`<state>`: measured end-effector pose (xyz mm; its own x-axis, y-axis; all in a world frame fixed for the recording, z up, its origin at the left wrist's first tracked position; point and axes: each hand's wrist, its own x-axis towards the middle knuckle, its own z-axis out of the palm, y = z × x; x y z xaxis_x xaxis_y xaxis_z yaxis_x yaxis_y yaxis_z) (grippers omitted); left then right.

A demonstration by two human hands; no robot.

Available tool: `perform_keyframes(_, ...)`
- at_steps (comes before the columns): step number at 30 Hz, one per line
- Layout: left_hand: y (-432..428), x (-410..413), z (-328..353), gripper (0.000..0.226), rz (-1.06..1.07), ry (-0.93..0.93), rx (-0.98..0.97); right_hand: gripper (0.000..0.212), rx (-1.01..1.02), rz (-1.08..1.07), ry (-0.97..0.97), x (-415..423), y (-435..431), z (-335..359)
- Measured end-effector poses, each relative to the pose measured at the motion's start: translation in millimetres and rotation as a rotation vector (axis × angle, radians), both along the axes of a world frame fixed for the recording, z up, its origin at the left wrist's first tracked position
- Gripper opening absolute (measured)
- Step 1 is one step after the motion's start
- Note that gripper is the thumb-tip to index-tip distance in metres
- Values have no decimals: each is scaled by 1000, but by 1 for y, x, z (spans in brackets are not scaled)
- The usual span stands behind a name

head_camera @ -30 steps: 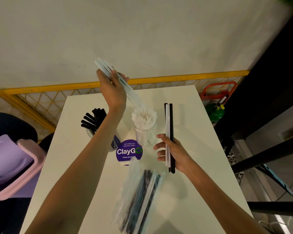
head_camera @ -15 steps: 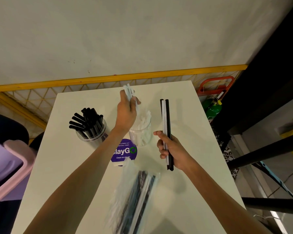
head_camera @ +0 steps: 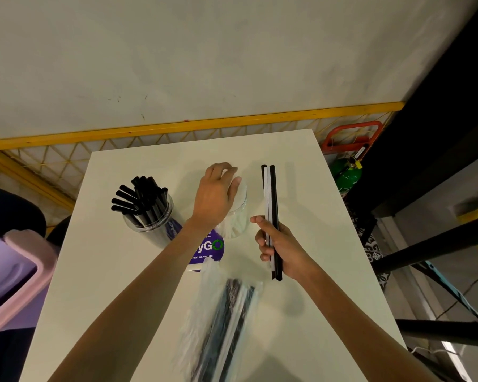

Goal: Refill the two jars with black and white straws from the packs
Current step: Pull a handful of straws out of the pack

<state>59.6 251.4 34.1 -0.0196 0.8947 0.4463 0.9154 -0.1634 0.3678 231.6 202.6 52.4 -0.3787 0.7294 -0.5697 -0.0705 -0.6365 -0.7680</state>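
Note:
My left hand (head_camera: 217,193) lies flat over the mouth of the clear jar of white straws (head_camera: 236,219), fingers spread and pressing on the straw tops. To its left stands a second clear jar (head_camera: 152,227) full of black straws (head_camera: 141,197). My right hand (head_camera: 279,248) grips a small bundle of black and white straws (head_camera: 270,199), which points away from me just right of the white jar. A clear plastic pack of black and white straws (head_camera: 226,321) lies on the white table (head_camera: 329,244) near me.
A purple round sign (head_camera: 210,250) stands between the jars and the pack. A pink bin (head_camera: 14,274) is off the table's left edge. Past the right edge are a green bottle (head_camera: 347,175), a red frame and dark shelving. A yellow railing runs behind the table.
My left hand brought a bunch of white straws down from above into the white jar, let go of them and now presses flat on top. My right hand kept its bundle nearly still.

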Motion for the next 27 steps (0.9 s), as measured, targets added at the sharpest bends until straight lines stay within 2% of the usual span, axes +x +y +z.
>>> perform_keyframes(4,-7,1,5,70,20,24,-89,15,1,3,3,1,0,-2)
perform_keyframes(8,-14,2,0,98,-49,74,-327,25,16,52,2,-1,-3,-1)
perform_keyframes(10,-16,2,0,102,-54,58,-374,32,30,82,12,-4,-4,0)
perform_keyframes(13,-22,8,11,74,-16,-91,-240,39,37,98,42,-7,-6,3)
perform_keyframes(17,-35,19,29,38,90,-474,-90,43,56,114,62,-15,-10,4)
perform_keyframes(19,-41,24,36,27,116,-646,-170,46,54,121,85,-21,-14,6)
perform_keyframes(22,-51,25,41,22,136,-886,-305,45,58,137,93,-31,-21,9)
perform_keyframes(25,-60,20,42,22,201,-857,-303,44,62,161,62,-39,-29,11)
perform_keyframes(27,-66,13,42,31,256,-788,-301,41,60,182,47,-45,-35,11)
